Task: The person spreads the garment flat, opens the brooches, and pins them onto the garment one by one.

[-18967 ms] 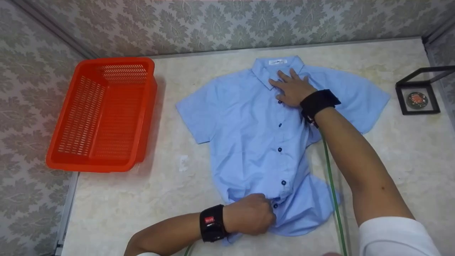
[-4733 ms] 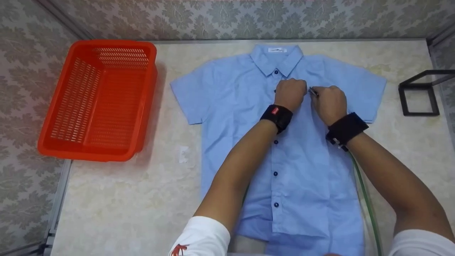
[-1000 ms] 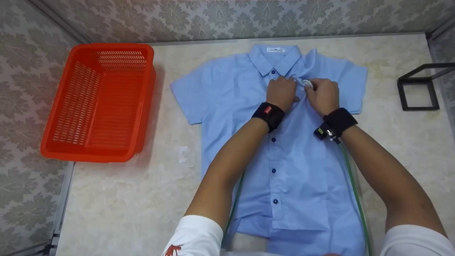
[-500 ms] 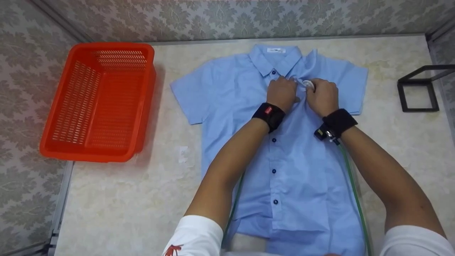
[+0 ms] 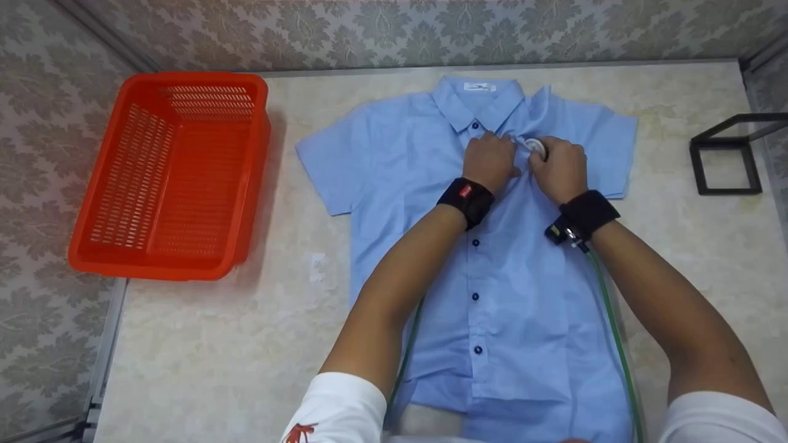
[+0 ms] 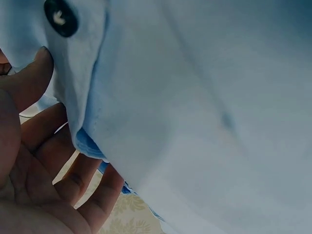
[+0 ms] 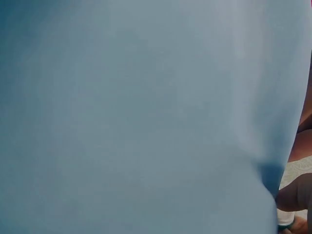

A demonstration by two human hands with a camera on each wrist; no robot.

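A light blue short-sleeved shirt [image 5: 523, 307] with dark buttons lies face up, collar toward the wall. Just below the collar, my left hand [image 5: 489, 161] holds the button placket. In the left wrist view its thumb [image 6: 36, 73] lies beside a button [image 6: 61, 18], with the other fingers under the cloth edge. My right hand [image 5: 561, 169] pinches a round badge [image 5: 535, 146], pale side showing, against the bunched chest fabric. Cloth fills most of the right wrist view, hiding most of that hand; a fingertip [image 7: 295, 192] shows at the edge. The badge's pin is hidden.
A red plastic basket [image 5: 249, 203] stands left of the shirt. At the far right is a black square frame stand [image 5: 729, 192] with a raised part. Green cables [image 5: 609, 301] trail from both wrists across the shirt. A small pale strip [image 5: 317, 267] lies left of the shirt.
Since 19 seconds ago, the shirt has been straightened and the round badge has left the black stand. Later the right hand brought it onto the chest fabric, which bunched up. Over the last second, almost nothing moves.
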